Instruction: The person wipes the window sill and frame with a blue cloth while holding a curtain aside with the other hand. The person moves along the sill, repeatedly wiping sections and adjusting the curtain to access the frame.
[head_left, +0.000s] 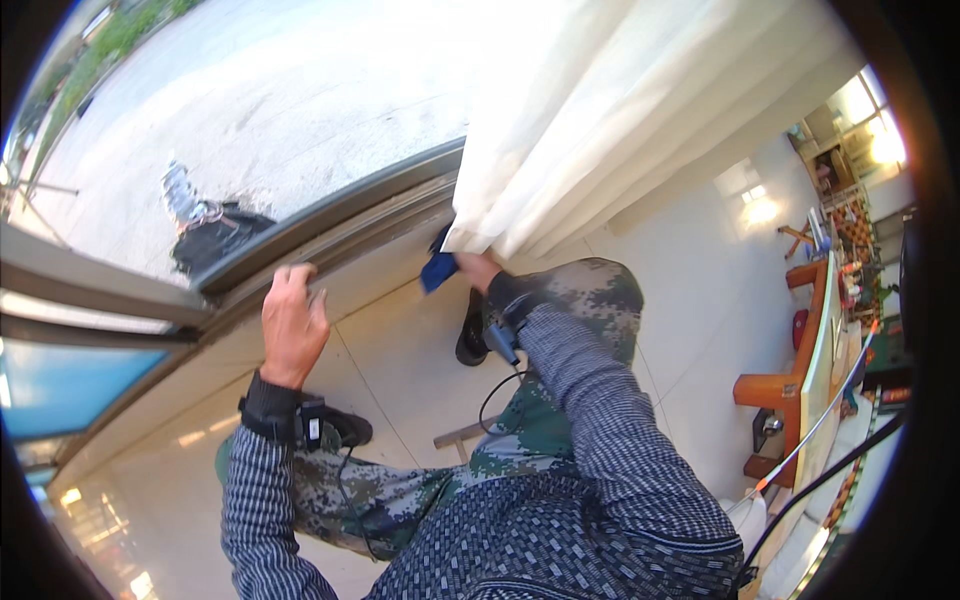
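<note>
My right hand grips a dark blue cloth low beside the window. The hem of a white curtain hangs over part of that hand and cloth. My left hand is raised at the inner edge of the window track, with its fingers bent, the thumb apart and nothing in it. Whether its fingertips touch the frame, I cannot tell. Along the track runs a metal frame, and a sliding sash stands at the left.
Tiled floor lies beneath my shoes and camouflage trousers. A low wooden stool shows between my legs. To the right stands a wooden table with a glass-like top. Outside, a dark bag rests on pale ground. Cables hang from my wrist devices.
</note>
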